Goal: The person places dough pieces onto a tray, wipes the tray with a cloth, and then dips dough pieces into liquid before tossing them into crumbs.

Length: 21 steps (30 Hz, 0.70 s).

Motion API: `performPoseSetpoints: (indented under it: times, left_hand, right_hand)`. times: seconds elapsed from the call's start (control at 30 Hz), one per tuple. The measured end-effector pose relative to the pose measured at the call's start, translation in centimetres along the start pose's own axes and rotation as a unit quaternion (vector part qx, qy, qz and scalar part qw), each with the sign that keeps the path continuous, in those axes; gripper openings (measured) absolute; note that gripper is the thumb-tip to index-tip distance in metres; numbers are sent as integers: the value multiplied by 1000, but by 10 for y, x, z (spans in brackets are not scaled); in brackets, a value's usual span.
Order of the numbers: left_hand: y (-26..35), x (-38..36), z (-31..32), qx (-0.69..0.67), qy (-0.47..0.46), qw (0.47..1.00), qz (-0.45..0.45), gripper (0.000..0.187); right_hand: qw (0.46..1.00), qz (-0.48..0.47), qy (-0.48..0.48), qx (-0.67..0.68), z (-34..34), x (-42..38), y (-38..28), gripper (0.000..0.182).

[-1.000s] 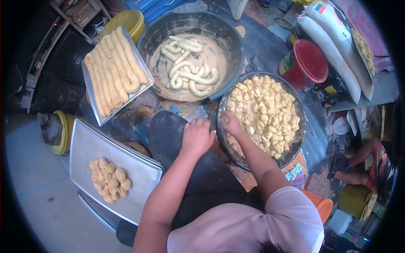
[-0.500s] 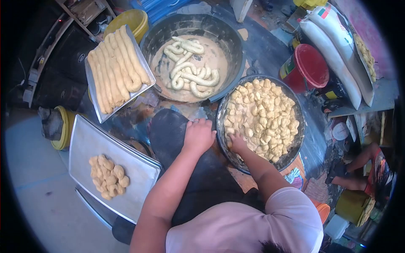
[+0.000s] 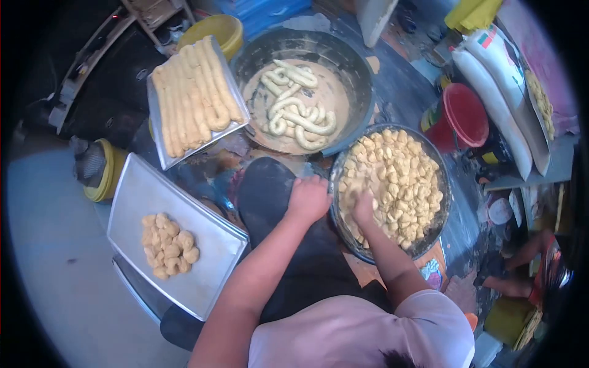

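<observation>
A round dark basin (image 3: 450, 202) holds many small floured dough pieces (image 3: 402, 184). Within its left part is my right hand (image 3: 363, 207), over the flour beside the pieces. That hand is smeared by motion, and its fingertips are hidden. Just left of the basin's rim, my left hand (image 3: 310, 197) lies over my dark-clad knee (image 3: 265, 181) with fingers spread and no dough in it. Farther up, a large dark tub (image 3: 362, 67) has long coiled dough ropes (image 3: 297, 107) lying on flour.
At upper left, a metal tray (image 3: 162, 150) carries dough strips (image 3: 193, 98) side by side. Dough lumps (image 3: 170, 245) sit on stacked trays (image 3: 132, 190) at left. A red bucket (image 3: 466, 116) and white sacks (image 3: 497, 92) stand at right, near another person's legs (image 3: 512, 285).
The whole view has shifted, so everything appears farther right and mostly lower. My right hand has moved within the basin and is now blurred. My left hand keeps its place by the rim.
</observation>
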<state>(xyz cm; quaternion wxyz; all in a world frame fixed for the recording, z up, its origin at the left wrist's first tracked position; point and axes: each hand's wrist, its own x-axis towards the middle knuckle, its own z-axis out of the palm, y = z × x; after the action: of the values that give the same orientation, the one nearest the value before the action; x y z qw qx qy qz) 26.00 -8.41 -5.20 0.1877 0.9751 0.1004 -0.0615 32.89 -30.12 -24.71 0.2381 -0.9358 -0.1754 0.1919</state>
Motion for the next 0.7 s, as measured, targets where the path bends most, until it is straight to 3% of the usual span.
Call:
performPoseSetpoints:
  times: [0.03, 0.07, 0.1, 0.2, 0.27, 0.33, 0.4, 0.47, 0.53, 0.6, 0.7]
  left_hand:
    - [-5, 1, 0, 21, -8, 1000, -15, 31]
    - [-5, -1, -2, -5, 10, 1000, -6, 31]
    - [-3, -3, -12, -32, -9, 999, 7, 30]
    - [-11, -19, -17, -239, 82, 966, 57, 37]
    - [-14, -38, -22, -334, 187, 922, 58, 51]
    - [-22, -67, -38, -372, 238, 896, 40, 59]
    - [-30, -112, -58, -484, 267, 833, 5, 77]
    - [-38, -156, -69, -610, 360, 705, -12, 71]
    - [-59, -205, -74, -595, 452, 662, -57, 72]
    - [-72, -256, -85, -572, 471, 653, -156, 68]
    - [-86, -314, -70, -508, 522, 644, -235, 62]
  right_hand:
    - [984, 24, -161, 76, 49, 8, 21, 36]
    - [985, -28, -167, 18, 5, -3, -7, 39]
    - [957, 104, -247, 111, -26, -3, -37, 33]
    - [923, 65, -196, 326, -61, 2, -88, 24]
    - [907, 13, -195, 372, -81, 16, -130, 24]
    - [885, -231, -86, 394, -94, 18, -179, 26]
    - [845, -315, -132, 412, -129, -24, -266, 27]
    - [810, -479, -102, 323, -132, -61, -326, 26]
    - [752, -587, -149, 260, -120, -92, -371, 28]
    - [698, -656, -202, 204, -89, -122, -401, 29]
    - [690, -652, -262, 172, -50, -165, -428, 29]
